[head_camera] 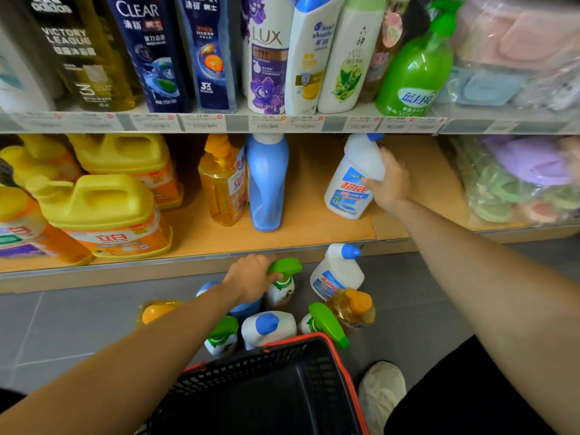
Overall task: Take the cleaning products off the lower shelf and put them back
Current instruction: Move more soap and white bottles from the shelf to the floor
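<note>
1. The lower shelf was a tan wooden board with a metal front edge, set above a grey tiled floor. The upper shelf carried price tags and a row of shampoo bottles.
2. On the lower shelf, yellow detergent jugs stood at the left. Next came an amber pump bottle touching a blue bottle.
3. The right hand wrapped its fingers and thumb round a white cleaner bottle with a blue cap. The bottle leaned on the lower shelf, well right of the blue bottle.
4. The left hand curled over the green trigger head of a spray bottle, which stood on the floor just below the shelf edge.
5. More blue-capped white bottles, green trigger sprays and amber bottles were clustered on the floor around it.
6. A black mesh basket with a red rim sat nearest the person, beside a pale shoe.
</note>
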Demonstrator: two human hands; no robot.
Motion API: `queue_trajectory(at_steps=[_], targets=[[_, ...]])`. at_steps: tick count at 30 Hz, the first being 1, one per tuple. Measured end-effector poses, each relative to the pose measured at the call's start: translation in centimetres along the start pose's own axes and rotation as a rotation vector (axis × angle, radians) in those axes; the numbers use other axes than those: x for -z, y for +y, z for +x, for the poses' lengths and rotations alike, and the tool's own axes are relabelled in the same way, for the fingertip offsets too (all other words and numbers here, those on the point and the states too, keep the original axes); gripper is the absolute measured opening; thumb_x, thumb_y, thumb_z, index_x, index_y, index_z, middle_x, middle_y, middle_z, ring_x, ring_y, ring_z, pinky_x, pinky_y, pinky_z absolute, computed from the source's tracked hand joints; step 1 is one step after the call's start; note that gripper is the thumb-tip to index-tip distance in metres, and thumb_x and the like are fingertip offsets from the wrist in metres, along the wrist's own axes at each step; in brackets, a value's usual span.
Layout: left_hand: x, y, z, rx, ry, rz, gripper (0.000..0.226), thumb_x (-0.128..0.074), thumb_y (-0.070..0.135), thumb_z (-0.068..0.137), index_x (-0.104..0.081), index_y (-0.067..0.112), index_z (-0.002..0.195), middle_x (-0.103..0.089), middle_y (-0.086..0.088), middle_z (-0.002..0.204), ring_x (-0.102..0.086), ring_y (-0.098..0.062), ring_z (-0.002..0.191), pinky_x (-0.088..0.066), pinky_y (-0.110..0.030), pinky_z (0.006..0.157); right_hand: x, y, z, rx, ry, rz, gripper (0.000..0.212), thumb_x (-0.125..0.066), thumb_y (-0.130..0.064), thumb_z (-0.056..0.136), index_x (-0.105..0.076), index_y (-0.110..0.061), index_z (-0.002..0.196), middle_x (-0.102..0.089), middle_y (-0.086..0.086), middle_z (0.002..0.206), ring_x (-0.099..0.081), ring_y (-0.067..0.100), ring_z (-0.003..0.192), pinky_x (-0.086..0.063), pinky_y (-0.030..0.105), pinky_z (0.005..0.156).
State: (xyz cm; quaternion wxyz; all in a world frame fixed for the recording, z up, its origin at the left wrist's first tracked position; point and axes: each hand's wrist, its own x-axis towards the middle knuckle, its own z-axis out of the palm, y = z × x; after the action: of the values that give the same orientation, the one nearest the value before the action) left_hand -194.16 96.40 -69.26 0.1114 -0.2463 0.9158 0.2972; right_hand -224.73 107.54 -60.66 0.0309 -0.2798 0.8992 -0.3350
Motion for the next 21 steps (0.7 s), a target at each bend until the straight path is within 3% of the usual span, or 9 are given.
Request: queue_trajectory(at_steps=[6,11,15,19,21], targets=[[5.7,2.6,0.1,-0.128,0.186,-0.107,0.030,-0.063,0.040,0.098,-0.067,0.017,0.116,-0.069,-0.008,0.093,-0.065,-0.028,0.089,-0.048,-0.039,0.072,-1.2,1.4,0.7,-0.024,0.096,0.023,0.069,-0.081,-0.017,0.081,-0.048,-0.017,0.142,-0.058,0.012,0.130,-0.057,0.027,0.119,-0.046,0.028,0.082],[11.7,6.6,-0.3,-0.212,0.411,-0.243,0.029,-0.062,0.038,0.099,-0.070,0.016,0.115,-0.071,-0.005,0.089,-0.064,-0.021,0.079,-0.050,-0.036,0.070,-0.8,2.4,1.0,-0.020,0.071,0.093,0.068,-0.084,-0.020,0.078,-0.052,-0.013,0.138,-0.062,0.009,0.130,-0.060,0.023,0.115,-0.045,0.023,0.075],[13.7,8.7,0.9,-0.258,0.568,-0.330,0.027,-0.061,0.037,0.099,-0.069,0.017,0.115,-0.068,0.002,0.083,-0.059,-0.003,0.068,-0.043,-0.021,0.061,-0.8,2.9,1.4,0.004,0.044,0.125,0.068,-0.083,-0.019,0.079,-0.052,-0.015,0.139,-0.061,0.009,0.128,-0.061,0.025,0.115,-0.049,0.027,0.079],[11.7,9.5,4.7,-0.167,0.528,-0.412,0.029,-0.063,0.026,0.099,-0.066,0.009,0.123,-0.067,-0.004,0.091,-0.061,-0.019,0.080,-0.048,-0.031,0.073,-0.8,3.2,1.4,0.003,0.052,0.112,0.074,-0.083,-0.022,0.079,-0.048,-0.016,0.145,-0.058,0.009,0.134,-0.056,0.027,0.121,-0.051,0.040,0.097],[10.1,9.4,6.8,-0.094,0.487,-0.585,0.021,-0.061,0.015,0.100,-0.065,0.005,0.118,-0.065,-0.008,0.090,-0.058,-0.021,0.082,-0.050,-0.036,0.077,-0.8,3.3,1.4,-0.001,0.049,0.120,0.075,-0.082,-0.022,0.079,-0.047,-0.018,0.146,-0.057,0.008,0.135,-0.056,0.028,0.122,-0.050,0.044,0.100]])
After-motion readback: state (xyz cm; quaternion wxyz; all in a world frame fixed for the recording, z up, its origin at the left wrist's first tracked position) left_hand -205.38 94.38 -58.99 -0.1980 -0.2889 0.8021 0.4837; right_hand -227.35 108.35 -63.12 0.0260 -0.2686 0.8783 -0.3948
